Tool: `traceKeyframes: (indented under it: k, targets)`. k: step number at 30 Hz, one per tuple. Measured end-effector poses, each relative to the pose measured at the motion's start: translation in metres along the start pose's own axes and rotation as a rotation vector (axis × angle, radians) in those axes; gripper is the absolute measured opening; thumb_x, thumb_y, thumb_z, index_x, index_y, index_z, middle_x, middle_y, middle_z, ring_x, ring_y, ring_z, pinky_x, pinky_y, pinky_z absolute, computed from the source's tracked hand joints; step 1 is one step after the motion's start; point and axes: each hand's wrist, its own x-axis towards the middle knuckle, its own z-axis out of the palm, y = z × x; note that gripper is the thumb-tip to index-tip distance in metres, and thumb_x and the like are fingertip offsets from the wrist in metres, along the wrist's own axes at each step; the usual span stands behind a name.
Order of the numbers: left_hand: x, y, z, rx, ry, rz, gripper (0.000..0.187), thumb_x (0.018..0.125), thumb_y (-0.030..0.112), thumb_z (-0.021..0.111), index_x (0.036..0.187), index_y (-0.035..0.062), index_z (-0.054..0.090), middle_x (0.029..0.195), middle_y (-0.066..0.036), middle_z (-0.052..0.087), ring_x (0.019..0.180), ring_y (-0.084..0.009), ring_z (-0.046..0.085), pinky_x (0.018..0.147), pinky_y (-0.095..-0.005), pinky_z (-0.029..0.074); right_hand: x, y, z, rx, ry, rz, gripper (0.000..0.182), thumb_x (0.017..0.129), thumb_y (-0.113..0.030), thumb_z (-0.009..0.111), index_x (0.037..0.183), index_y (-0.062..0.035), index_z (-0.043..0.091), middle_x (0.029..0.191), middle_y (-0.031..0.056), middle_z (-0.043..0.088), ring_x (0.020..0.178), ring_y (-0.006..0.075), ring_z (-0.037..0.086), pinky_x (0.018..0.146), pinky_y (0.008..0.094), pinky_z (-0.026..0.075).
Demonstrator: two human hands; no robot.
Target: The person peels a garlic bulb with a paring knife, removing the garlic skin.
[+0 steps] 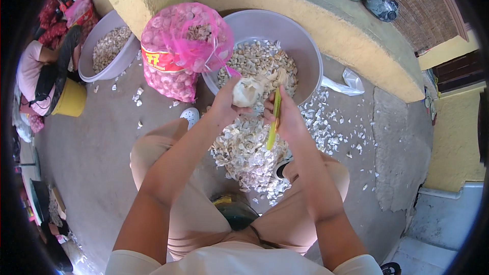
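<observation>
My left hand [223, 106] is closed around a whole white garlic bulb [246, 93], held up over the near rim of the big tub. Close beside it, my right hand [289, 118] grips a slim yellow-green utility knife [275, 119]; I cannot make out its blade. Loose garlic cloves [265, 58] lie in the grey plastic tub [303, 35] beyond my hands. Below them, a heap of papery garlic skins [247, 147] covers the floor between my feet.
A pink mesh sack of garlic bulbs [170, 53] leans by the tub. At left, a person [38, 66] sits near another tub [86, 74] of cloves and a yellow bucket [71, 99]. A curved ledge [326, 25] runs behind; a plastic bag [351, 84] lies at right.
</observation>
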Motion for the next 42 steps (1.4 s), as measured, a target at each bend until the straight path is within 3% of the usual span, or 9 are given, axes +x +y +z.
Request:
traceKeyframes:
  k: [2, 5, 8, 11, 17, 32, 38, 42]
  targets:
    - [0.001, 0.002, -0.003, 0.015, 0.09, -0.017, 0.039, 0.085, 0.044, 0.041, 0.101, 0.0112, 0.053, 0.089, -0.004, 0.061, 0.077, -0.0152, 0.059, 0.049, -0.0304, 0.049, -0.007, -0.006, 0.006, -0.093, 0.064, -0.053, 0.023, 0.087, -0.031, 0.047, 0.08, -0.0093, 0.045, 0.067, 0.0039, 0.047, 0.048, 0.0142, 0.044, 0.044, 0.0266, 0.039]
    - [0.0, 0.002, -0.004, 0.014, 0.105, -0.007, 0.041, 0.086, 0.045, 0.037, 0.102, 0.0106, 0.055, 0.087, -0.004, 0.061, 0.076, -0.0184, 0.059, 0.05, -0.0314, 0.049, -0.009, -0.003, 0.007, -0.574, 0.176, -0.039, 0.013, 0.084, -0.017, 0.047, 0.084, -0.0043, 0.045, 0.06, 0.004, 0.046, 0.051, 0.0135, 0.047, 0.044, 0.0268, 0.039]
    - [0.0, -0.001, -0.005, 0.045, 0.136, -0.017, 0.04, 0.085, 0.046, 0.04, 0.104, 0.0121, 0.05, 0.091, -0.004, 0.059, 0.079, -0.0154, 0.058, 0.055, -0.0309, 0.05, -0.004, 0.003, -0.008, -0.771, 0.036, 0.036, 0.016, 0.085, -0.022, 0.05, 0.083, -0.0059, 0.047, 0.064, 0.0022, 0.048, 0.053, 0.0131, 0.05, 0.047, 0.0277, 0.043]
    - [0.001, -0.005, -0.004, 0.078, 0.163, 0.039, 0.041, 0.085, 0.046, 0.039, 0.106, 0.0118, 0.048, 0.093, -0.005, 0.058, 0.08, -0.0162, 0.058, 0.06, -0.0319, 0.05, -0.01, 0.002, 0.005, -0.765, -0.044, 0.061, 0.018, 0.086, -0.022, 0.05, 0.082, -0.0051, 0.048, 0.061, 0.0024, 0.049, 0.051, 0.0119, 0.048, 0.044, 0.0274, 0.042]
    - [-0.005, -0.01, 0.008, 0.136, 0.037, 0.14, 0.034, 0.088, 0.039, 0.037, 0.101, 0.0091, 0.045, 0.09, -0.006, 0.057, 0.079, -0.0162, 0.059, 0.066, -0.0326, 0.052, -0.004, 0.006, 0.007, -0.636, 0.106, 0.121, 0.026, 0.085, -0.032, 0.052, 0.08, -0.0066, 0.048, 0.057, 0.0029, 0.048, 0.046, 0.0113, 0.045, 0.041, 0.0264, 0.039]
    - [-0.003, -0.015, 0.006, 0.077, -0.004, 0.211, 0.031, 0.09, 0.034, 0.038, 0.104, 0.0069, 0.043, 0.09, -0.007, 0.056, 0.079, -0.0159, 0.059, 0.066, -0.0314, 0.052, 0.0, 0.02, 0.01, -0.595, 0.143, -0.033, 0.039, 0.082, -0.041, 0.055, 0.073, -0.0051, 0.045, 0.051, 0.0006, 0.043, 0.036, 0.0093, 0.04, 0.033, 0.0238, 0.036]
    - [-0.009, -0.014, 0.011, 0.2, 0.037, 0.26, 0.032, 0.091, 0.032, 0.035, 0.109, 0.0068, 0.043, 0.092, -0.006, 0.055, 0.081, -0.0151, 0.057, 0.07, -0.0284, 0.049, -0.003, 0.019, 0.015, -0.559, 0.145, -0.023, 0.041, 0.081, -0.044, 0.055, 0.07, -0.0052, 0.045, 0.05, -0.0001, 0.042, 0.035, 0.009, 0.04, 0.033, 0.024, 0.035]
    - [-0.002, -0.022, 0.005, 0.284, 0.019, 0.37, 0.031, 0.09, 0.031, 0.039, 0.108, 0.0059, 0.044, 0.089, -0.006, 0.054, 0.076, -0.014, 0.056, 0.062, -0.0274, 0.049, -0.004, 0.018, 0.016, -0.522, 0.153, 0.038, 0.042, 0.081, -0.047, 0.054, 0.07, -0.0069, 0.045, 0.048, -0.0008, 0.041, 0.035, 0.0088, 0.038, 0.033, 0.0242, 0.034]
